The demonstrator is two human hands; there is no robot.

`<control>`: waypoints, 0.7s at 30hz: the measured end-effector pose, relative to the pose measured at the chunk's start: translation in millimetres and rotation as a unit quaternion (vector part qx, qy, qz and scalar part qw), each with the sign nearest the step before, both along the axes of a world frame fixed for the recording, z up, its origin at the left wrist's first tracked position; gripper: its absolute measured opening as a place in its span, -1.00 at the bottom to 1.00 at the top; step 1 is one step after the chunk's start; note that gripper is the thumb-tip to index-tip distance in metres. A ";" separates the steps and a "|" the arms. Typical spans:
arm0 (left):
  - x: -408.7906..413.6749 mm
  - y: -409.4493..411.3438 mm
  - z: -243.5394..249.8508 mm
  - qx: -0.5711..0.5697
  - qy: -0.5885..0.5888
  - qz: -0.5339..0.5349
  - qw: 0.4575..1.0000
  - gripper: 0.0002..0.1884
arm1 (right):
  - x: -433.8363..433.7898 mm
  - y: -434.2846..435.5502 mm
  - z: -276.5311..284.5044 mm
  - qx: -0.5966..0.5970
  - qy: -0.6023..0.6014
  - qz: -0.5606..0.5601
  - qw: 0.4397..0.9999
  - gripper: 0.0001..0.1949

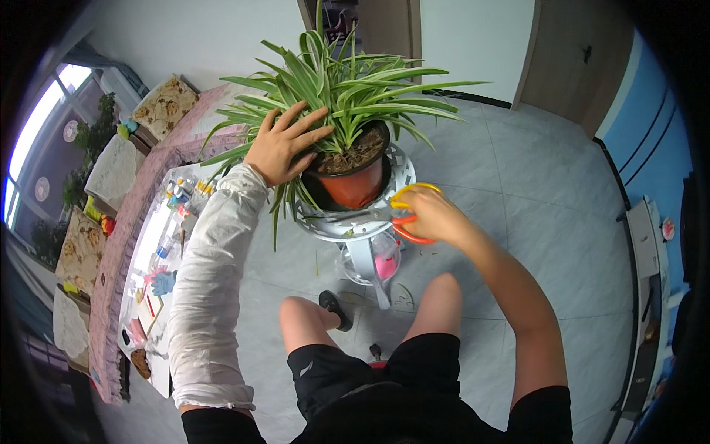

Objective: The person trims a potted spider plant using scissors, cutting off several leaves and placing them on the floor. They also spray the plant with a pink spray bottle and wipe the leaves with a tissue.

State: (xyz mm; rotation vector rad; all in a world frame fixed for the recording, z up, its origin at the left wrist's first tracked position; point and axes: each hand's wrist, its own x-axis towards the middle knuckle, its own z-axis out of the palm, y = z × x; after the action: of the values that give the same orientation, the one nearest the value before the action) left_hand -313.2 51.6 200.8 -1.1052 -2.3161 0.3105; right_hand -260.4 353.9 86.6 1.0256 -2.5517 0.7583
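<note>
A spider plant (366, 94) with long green-and-white leaves grows in a reddish-brown plastic pot (355, 188) with a dark rim. The pot rests on a round white openwork plant stand (406, 166). My left hand (288, 145), fingers spread, lies against the leaves on the pot's left side, with no clear grip on any of them. In my right hand (430, 211) is a pair of scissors (413, 236) with yellow and red-orange handles. Their blades point left, low in front of the pot and over the stand's rim. Whether the blades touch a leaf is hard to tell.
Under the stand's top sits a clear round container (355, 266) with a pink object (385, 266) inside. Leaf clippings (402, 295) lie on the grey tiled floor (554, 250). At left, a white table (136, 277) holds small bottles (180, 191) and blue gloves (163, 283), beside a pink-covered sofa (111, 311).
</note>
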 end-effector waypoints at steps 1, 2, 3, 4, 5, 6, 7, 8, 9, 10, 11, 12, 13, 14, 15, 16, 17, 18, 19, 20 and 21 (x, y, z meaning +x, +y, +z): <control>0.9 -0.8 1.3 -0.002 0.002 0.002 1.000 -0.38 | -11.9 -9.1 -1.0 0.015 0.008 0.023 1.000 -0.64; 1.6 -1.3 1.9 -0.003 0.004 0.004 1.000 -0.38 | -19.3 -16.5 -2.5 0.046 -0.022 0.015 0.999 -0.63; 1.2 -2.2 1.2 -0.003 0.006 0.007 1.000 -0.37 | -26.5 -24.0 -2.8 0.080 -0.052 0.007 0.995 -0.63; 1.4 -2.2 0.6 0.001 -0.002 0.006 1.000 -0.36 | -31.9 -29.4 -4.8 0.113 -0.081 -0.002 0.990 -0.62; 1.4 -2.2 0.0 0.004 -0.006 0.003 1.000 -0.36 | -35.2 -32.2 -10.1 0.099 -0.089 0.009 0.991 -0.62; 1.8 -2.6 -0.9 0.007 -0.004 0.003 1.000 -0.35 | -36.4 -33.8 -13.1 0.086 -0.094 0.020 0.992 -0.62; 2.2 -3.0 -1.3 0.010 -0.003 0.003 1.000 -0.35 | -37.1 -34.3 -16.0 0.073 -0.100 0.029 0.992 -0.62; 3.5 -3.8 -1.4 0.010 0.000 0.004 1.000 -0.35 | -36.8 -33.6 -19.3 0.060 -0.121 0.040 0.990 -0.61; 3.7 -4.5 -1.6 0.009 -0.001 0.006 1.000 -0.35 | -34.7 -33.7 -17.6 0.056 -0.122 0.041 0.990 -0.60; 2.6 -4.8 -2.6 0.009 -0.001 0.008 1.000 -0.35 | -32.7 -33.8 -15.9 0.051 -0.124 0.041 0.990 -0.60; 0.7 -4.2 -3.8 0.009 -0.001 0.008 1.000 -0.35 | -30.2 -32.4 -13.7 0.047 -0.125 0.040 0.990 -0.60; 1.1 -5.2 -3.5 0.011 -0.002 0.005 1.000 -0.35 | -24.6 -32.6 -10.1 0.036 -0.080 0.054 0.995 -0.63; 1.2 -5.2 -3.1 0.012 -0.003 0.009 1.000 -0.35 | -22.2 -31.8 -8.0 0.046 -0.075 0.043 0.995 -0.63; 0.6 -5.6 -1.5 0.012 0.001 0.009 1.000 -0.35 | -21.2 -30.3 -5.5 0.056 -0.069 0.032 0.996 -0.64; 0.7 -5.2 -2.1 0.011 0.001 0.008 1.000 -0.35 | -17.3 -29.5 -4.7 0.065 -0.067 0.019 0.995 -0.64; 0.8 -5.3 -1.5 0.012 0.000 0.007 1.000 -0.34 | -11.5 -30.1 1.3 0.089 -0.060 0.002 0.994 -0.65; 1.3 -5.8 0.1 0.012 -0.001 0.008 1.000 -0.33 | -11.1 -30.6 1.2 0.074 -0.050 0.005 0.996 -0.65; 7.0 -9.6 1.6 0.013 -0.001 0.016 1.000 -0.32 | -10.2 -32.8 -0.4 0.059 -0.039 0.014 0.997 -0.66; 13.6 -19.1 -0.2 0.008 -0.004 0.038 0.999 -0.29 | -8.9 -43.7 -3.2 0.044 -0.031 0.038 0.998 -0.67; 12.1 -17.3 -3.4 0.011 -0.016 0.046 0.999 -0.27 | -0.8 -40.8 -1.1 0.011 -0.018 0.042 0.999 -0.67; 15.8 -15.3 -1.8 0.007 -0.024 0.046 0.999 -0.27 | 8.6 -41.7 5.6 -0.027 -0.007 0.068 0.997 -0.68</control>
State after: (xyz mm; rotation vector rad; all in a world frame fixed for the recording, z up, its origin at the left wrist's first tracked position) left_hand -297.3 36.3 199.0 -1.0118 -2.4131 0.3048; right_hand -251.8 312.1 92.2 1.1891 -2.4795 0.8671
